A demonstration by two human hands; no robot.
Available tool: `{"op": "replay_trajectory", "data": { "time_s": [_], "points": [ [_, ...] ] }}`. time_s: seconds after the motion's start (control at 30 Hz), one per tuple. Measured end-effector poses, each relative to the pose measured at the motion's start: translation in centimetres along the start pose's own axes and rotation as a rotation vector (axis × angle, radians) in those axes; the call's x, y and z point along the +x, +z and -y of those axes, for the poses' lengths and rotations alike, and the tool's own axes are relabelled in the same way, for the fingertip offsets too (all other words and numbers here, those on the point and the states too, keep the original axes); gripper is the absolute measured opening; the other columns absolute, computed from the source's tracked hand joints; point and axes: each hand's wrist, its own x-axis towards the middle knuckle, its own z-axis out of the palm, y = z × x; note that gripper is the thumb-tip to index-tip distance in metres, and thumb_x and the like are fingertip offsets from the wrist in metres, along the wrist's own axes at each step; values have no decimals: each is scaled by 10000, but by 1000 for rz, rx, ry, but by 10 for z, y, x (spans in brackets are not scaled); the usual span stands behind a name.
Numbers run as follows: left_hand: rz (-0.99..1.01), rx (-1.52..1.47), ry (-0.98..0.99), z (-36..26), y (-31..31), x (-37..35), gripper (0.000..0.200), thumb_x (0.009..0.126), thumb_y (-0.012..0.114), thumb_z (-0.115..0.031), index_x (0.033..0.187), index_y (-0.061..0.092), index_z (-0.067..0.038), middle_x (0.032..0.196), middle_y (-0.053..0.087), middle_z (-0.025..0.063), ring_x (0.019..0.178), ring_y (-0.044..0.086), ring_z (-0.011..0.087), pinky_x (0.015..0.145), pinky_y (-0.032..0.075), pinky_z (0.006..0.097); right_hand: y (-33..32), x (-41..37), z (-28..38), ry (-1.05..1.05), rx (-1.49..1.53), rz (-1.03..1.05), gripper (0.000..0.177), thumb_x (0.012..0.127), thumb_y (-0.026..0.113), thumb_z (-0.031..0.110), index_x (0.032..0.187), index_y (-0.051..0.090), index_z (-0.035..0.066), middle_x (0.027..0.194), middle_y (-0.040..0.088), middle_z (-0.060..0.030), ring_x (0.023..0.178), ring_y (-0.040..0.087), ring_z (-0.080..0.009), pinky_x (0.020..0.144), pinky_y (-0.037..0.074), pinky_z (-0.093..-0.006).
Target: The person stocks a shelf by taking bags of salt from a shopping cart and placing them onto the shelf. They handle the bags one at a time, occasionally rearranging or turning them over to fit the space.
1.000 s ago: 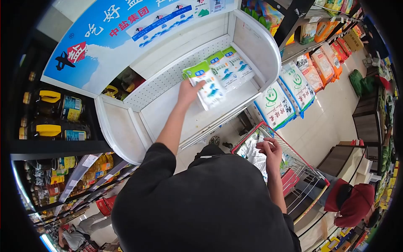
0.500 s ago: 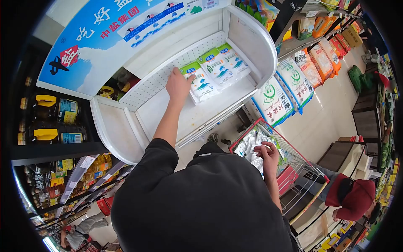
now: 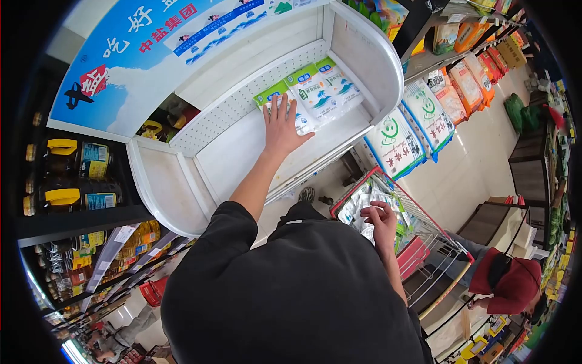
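My left hand (image 3: 282, 128) lies with its fingers spread over the leftmost salt packet (image 3: 270, 93), covering most of its front. Side by side with it on the white display shelf (image 3: 230, 161) are a middle salt packet (image 3: 312, 97) and a right salt packet (image 3: 341, 88), both white with green tops. My right hand (image 3: 381, 223) hovers low over the shopping cart (image 3: 418, 209), fingers loosely bent and apart, nothing seen in them. Beneath and beside it several silvery-white and green packets (image 3: 361, 203) fill the front of the cart.
Rice bags (image 3: 394, 142) stand on the floor right of the display. Large oil bottles (image 3: 63, 197) line the left shelves. A person in a dark red top (image 3: 514, 285) is behind the cart at lower right. Another person (image 3: 112, 343) is at lower left.
My left hand has moved right and slightly down from the leftmost packet's left edge onto its front, fingers spreading. My right hand has shifted slightly left over the cart.
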Motion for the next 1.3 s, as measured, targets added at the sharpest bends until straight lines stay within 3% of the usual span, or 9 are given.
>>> {"op": "replay_trajectory", "data": {
  "time_s": [0.17, 0.4, 0.5, 0.57, 0.67, 0.77, 0.87, 1.1, 1.3],
  "points": [
    [39, -4, -21, -1, -3, 2, 1088, 676, 884, -625, 1488, 510, -5, 1645, 340, 249, 1584, 159, 448, 1245, 108, 690, -5, 0, -4, -15, 9, 11, 225, 1020, 653, 112, 1189, 611, -31, 984, 776, -159, 893, 745, -194, 760, 559, -291],
    [107, 81, -54, -22, -13, 11, 1079, 700, 883, -602, 1509, 484, -9, 1634, 354, 257, 1566, 221, 451, 1239, 147, 689, -6, -2, -4, -39, -5, 12, 207, 1045, 638, 126, 1194, 611, -15, 966, 774, -138, 883, 744, -185, 747, 551, -294],
    [98, -56, 100, -30, -6, 27, 1014, 760, 848, -584, 1535, 473, -49, 1644, 334, 259, 1564, 241, 439, 1232, 160, 698, -6, -4, -2, -29, 3, 12, 229, 1022, 647, 111, 1195, 610, -34, 971, 781, -162, 888, 749, -190, 754, 566, -295],
    [131, 25, 213, -40, 4, 44, 963, 817, 809, -572, 1573, 446, -98, 1650, 315, 268, 1548, 252, 481, 1194, 231, 727, -6, -3, -3, -25, -34, 22, 237, 1023, 648, 118, 1198, 612, -38, 969, 780, -160, 889, 753, -196, 752, 568, -298],
    [119, 37, 163, -56, 8, 64, 910, 888, 737, -588, 1600, 414, -124, 1649, 300, 290, 1524, 241, 554, 1131, 303, 762, -6, -4, -3, -37, -16, 22, 239, 1024, 647, 120, 1197, 615, -42, 970, 780, -158, 894, 755, -198, 751, 570, -299],
    [127, 176, 119, -59, 31, 70, 874, 947, 637, -633, 1608, 395, -116, 1653, 288, 298, 1506, 207, 612, 1088, 324, 789, -8, -5, -1, -38, -17, 9, 228, 1026, 643, 117, 1190, 617, -40, 970, 779, -158, 894, 755, -199, 751, 570, -299],
    [137, 243, 71, -68, 34, 70, 824, 994, 557, -637, 1611, 392, -117, 1654, 283, 306, 1508, 204, 610, 1074, 324, 796, -12, -8, -3, -58, -3, -23, 215, 1030, 638, 113, 1183, 618, -37, 974, 780, -160, 893, 755, -203, 751, 567, -301],
    [184, 193, 98, -66, 24, 66, 830, 978, 624, -584, 1620, 376, -121, 1657, 279, 303, 1517, 194, 604, 1094, 314, 786, -20, -8, -6, -73, 14, -59, 201, 1031, 637, 107, 1174, 621, -34, 980, 781, -161, 894, 756, -207, 750, 561, -306],
    [162, 125, 182, -80, 21, 86, 883, 959, 656, -558, 1591, 378, -8, 1637, 297, 331, 1525, 217, 568, 1145, 236, 778, -18, -5, -6, -68, -25, -58, 202, 1030, 640, 113, 1175, 625, -28, 965, 784, -148, 879, 757, -195, 750, 564, -299]
  ]
}}
